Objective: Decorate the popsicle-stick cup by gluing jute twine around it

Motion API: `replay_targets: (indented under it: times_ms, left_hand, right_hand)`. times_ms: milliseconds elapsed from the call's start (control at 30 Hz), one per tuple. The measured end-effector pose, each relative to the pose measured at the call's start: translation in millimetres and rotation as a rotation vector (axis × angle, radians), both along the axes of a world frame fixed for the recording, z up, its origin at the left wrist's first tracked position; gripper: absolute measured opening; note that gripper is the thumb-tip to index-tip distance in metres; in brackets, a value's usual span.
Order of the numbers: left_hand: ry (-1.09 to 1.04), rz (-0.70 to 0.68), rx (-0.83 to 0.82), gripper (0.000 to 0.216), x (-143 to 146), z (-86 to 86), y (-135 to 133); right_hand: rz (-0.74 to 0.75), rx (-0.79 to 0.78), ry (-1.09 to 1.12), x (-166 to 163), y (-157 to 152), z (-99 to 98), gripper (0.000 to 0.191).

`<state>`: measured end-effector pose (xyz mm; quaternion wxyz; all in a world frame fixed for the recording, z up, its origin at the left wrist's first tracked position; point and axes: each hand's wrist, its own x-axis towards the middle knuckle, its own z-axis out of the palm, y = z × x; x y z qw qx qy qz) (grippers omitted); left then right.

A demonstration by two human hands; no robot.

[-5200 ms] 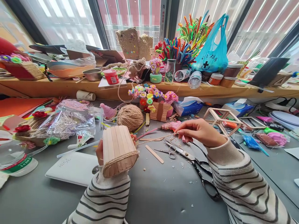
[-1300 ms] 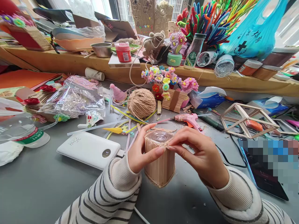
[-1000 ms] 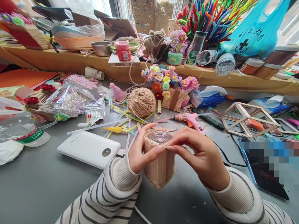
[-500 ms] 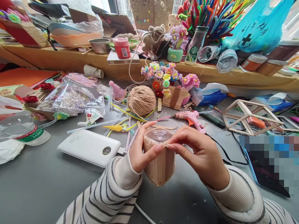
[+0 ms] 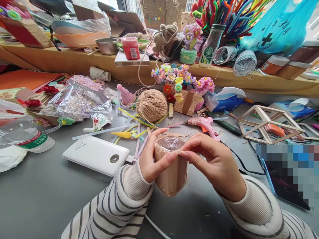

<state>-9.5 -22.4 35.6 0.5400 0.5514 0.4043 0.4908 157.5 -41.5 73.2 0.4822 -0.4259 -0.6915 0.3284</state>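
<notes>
- "35W" reads inverted on the white power bank (image 5: 96, 154).
- The stick-covered container (image 5: 171, 172) sits between both hands, well in from the surface's (image 5: 62, 199) far edge.
- The left hand (image 5: 151, 162) grips its side, fingers (image 5: 165, 162) curled; the right hand (image 5: 220, 162) pinches tightly at its top, any strand hidden.
- Its clear end (image 5: 171, 142) faces up, long axis near vertical.
</notes>
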Motion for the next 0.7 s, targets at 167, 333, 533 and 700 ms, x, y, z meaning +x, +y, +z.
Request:
replay_targets:
  times_ms: [167,333,533,700]
  left_hand:
    - [0.002,0.042,-0.007,0.062,1.5,-0.9,-0.6]
    - [0.011,0.079,-0.030,0.064,0.4,-3.0,0.8]
    - [-0.041,0.046,-0.038,0.072,-1.1,-7.3,1.3]
    - [-0.084,0.013,-0.011,0.073,-1.4,-10.5,0.4]
  right_hand:
    - [0.013,0.001,0.000,0.5,-0.4,-1.1,0.003]
    - [0.030,0.012,0.007,3.5,3.9,-2.7,0.001]
    - [0.021,0.032,-0.015,8.8,9.0,-3.9,0.001]
    - [0.010,0.111,-0.066,10.3,8.6,-4.5,0.003]
